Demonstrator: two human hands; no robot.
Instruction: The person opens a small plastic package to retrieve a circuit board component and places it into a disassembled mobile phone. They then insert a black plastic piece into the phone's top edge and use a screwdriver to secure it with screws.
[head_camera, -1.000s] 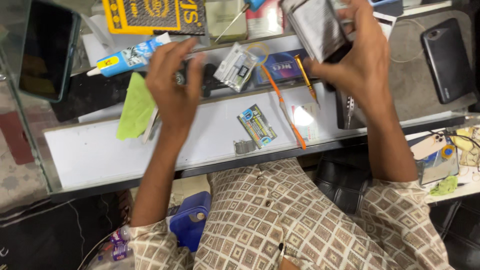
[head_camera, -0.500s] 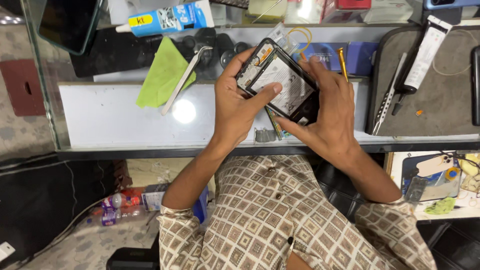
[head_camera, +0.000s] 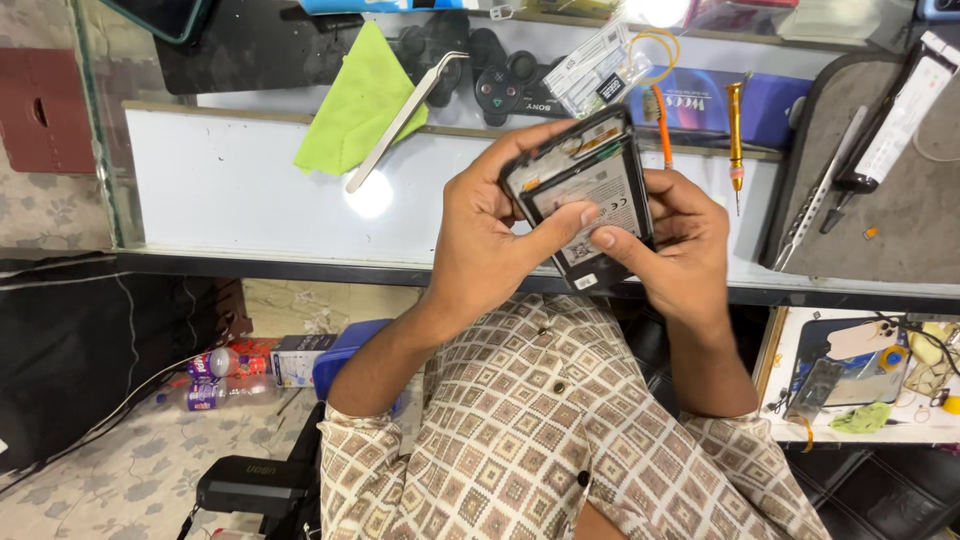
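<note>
Opened phone (head_camera: 590, 195), battery exposed, is gripped by left hand (head_camera: 490, 235) and right hand (head_camera: 680, 240); tweezers (head_camera: 400, 120) at ten o'clock. Even thumb pressure advised.

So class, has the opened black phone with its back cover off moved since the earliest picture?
Yes. The opened phone came down from above the blue box to the counter's near edge.

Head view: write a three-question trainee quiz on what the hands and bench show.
1. True or false: both hands grip the opened phone.
2. Which lies on the green cloth? A tweezers, B screwdriver, C game controller.
3. Whose thumb presses the phone's battery: the left hand or the right hand?

Key: 1 true; 2 A; 3 the left hand; the right hand's thumb sits beside it.
</note>
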